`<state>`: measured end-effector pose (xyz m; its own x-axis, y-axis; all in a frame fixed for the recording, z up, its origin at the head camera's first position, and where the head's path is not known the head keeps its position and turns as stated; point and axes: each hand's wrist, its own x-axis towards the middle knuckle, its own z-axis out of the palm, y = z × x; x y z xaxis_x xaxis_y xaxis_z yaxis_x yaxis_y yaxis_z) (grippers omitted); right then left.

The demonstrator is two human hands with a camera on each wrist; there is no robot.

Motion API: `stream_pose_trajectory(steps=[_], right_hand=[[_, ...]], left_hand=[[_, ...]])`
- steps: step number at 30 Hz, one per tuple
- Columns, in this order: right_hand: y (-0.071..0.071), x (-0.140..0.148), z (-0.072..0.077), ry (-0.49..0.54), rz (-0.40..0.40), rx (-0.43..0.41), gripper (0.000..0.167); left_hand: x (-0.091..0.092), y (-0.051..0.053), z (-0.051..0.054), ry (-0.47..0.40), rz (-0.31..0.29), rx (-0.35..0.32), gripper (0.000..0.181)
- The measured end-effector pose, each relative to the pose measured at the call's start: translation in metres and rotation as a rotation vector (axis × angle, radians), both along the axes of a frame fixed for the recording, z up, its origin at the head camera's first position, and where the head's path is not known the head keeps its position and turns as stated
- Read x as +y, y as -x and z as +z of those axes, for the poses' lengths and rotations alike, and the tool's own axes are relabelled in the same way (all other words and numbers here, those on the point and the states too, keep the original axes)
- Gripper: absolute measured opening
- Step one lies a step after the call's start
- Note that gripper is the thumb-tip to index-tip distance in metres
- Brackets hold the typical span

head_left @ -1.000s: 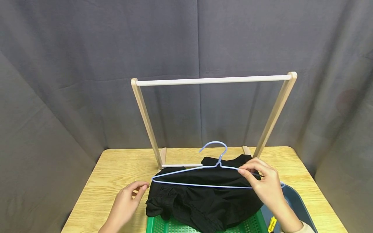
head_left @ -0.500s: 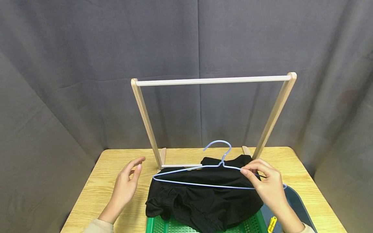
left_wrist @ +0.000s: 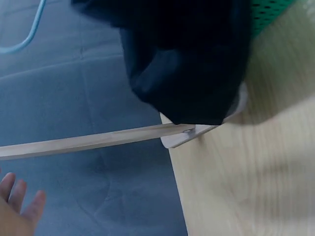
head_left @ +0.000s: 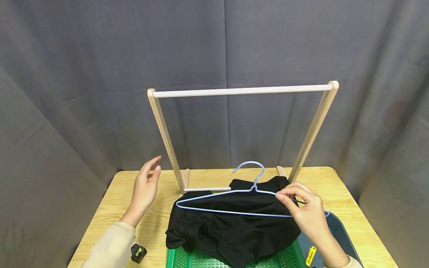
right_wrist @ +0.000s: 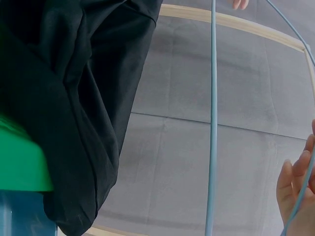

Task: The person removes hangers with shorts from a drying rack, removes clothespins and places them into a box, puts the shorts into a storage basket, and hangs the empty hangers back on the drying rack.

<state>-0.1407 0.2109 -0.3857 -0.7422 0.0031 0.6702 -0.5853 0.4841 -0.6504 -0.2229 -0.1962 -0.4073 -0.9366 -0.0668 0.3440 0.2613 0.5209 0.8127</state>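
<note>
My right hand (head_left: 306, 208) pinches a thin light-blue clothes hanger (head_left: 234, 212) by its right shoulder, between thumb and fingers. The hanger is held level, hook up, in front of a black garment (head_left: 231, 232) draped over a green basket (head_left: 171, 257). In the right wrist view the hanger's long bar (right_wrist: 212, 123) crosses upright beside the garment (right_wrist: 106, 98). My left hand (head_left: 145, 188) is raised left of the rack's left post, fingers spread and holding nothing. Its fingers show beneath the slanting post (left_wrist: 93, 143) in the left wrist view. The garment's full shape is hidden in folds.
A wooden rack with a white top rail (head_left: 241, 91) stands behind the basket. Right of the basket is a dark blue bin (head_left: 342, 232) containing a yellow item (head_left: 311, 256). A small black object (head_left: 138, 253) appears beside the left sleeve. Grey curtains surround the wooden table (head_left: 107, 223).
My left hand has left the hanger's left end, rising and moving away to the left as its fingers spread. The hanger has shifted slightly right, still pinched in my right hand.
</note>
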Motion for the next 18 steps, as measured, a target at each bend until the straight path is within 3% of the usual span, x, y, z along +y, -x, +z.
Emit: stream_pose_trajectory(steps=[4,10,18], right_hand=[[-0.002,-0.001,0.006,-0.005,-0.004,-0.003,0.025],[0.006,0.007,-0.008,-0.01,-0.015,-0.016,0.027],[0.011,0.01,-0.013,-0.001,-0.001,-0.032,0.023]], left_hand=[[0.003,0.014,0.007,-0.021,0.006,-0.039,0.045],[0.009,0.034,0.012,-0.093,-0.004,-0.058,0.048],[0.017,0.047,0.012,-0.187,-0.045,-0.066,0.049]])
